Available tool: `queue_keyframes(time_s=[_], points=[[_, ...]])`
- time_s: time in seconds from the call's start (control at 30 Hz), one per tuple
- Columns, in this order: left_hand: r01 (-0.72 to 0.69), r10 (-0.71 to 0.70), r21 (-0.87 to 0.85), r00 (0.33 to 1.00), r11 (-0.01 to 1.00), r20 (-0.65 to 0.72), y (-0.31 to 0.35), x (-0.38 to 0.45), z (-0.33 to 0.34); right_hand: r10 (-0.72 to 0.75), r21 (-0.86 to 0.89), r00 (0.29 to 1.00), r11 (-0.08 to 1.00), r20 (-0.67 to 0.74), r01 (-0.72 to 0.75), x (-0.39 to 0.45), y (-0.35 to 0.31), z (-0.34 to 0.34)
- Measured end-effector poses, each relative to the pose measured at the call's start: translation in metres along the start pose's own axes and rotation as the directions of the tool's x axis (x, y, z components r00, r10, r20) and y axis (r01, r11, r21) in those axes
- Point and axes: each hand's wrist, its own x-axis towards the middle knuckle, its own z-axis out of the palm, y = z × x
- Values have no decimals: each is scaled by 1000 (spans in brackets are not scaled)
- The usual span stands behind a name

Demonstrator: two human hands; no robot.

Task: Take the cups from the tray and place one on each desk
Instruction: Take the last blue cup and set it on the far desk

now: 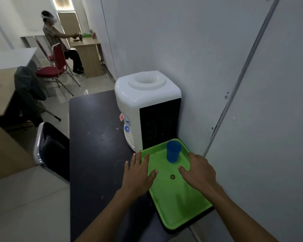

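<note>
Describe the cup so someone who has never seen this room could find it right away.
Find the white water dispenser on the dark table against the wall. Right beside it lies a green tray, with both open hands over its near half. The cup stands upright at the tray's far end: the only blue thing on the tray, and the only cup.

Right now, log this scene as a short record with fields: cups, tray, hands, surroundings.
cups: one blue cup, upright, at the far end of the tray
tray: green tray on the dark table, beside the white water dispenser
left hand: open, fingers spread over the tray's left rim
right hand: open, above the tray, near the cup
holding: nothing
</note>
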Motion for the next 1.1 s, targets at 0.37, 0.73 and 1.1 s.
queue_keyframes(time_s=[0.37, 0.73, 1.1], points=[[84, -81, -32, 994, 996, 70, 10, 86, 50, -34, -24, 995, 999, 92, 37, 103, 27, 66], [157, -146, -91, 982, 983, 119, -4, 115, 74, -43, 40, 994, 998, 98, 40, 158, 32, 110], [164, -153, -108, 983, 980, 103, -12, 139, 73, -29, 142, 998, 990, 51, 21, 173, 46, 124]])
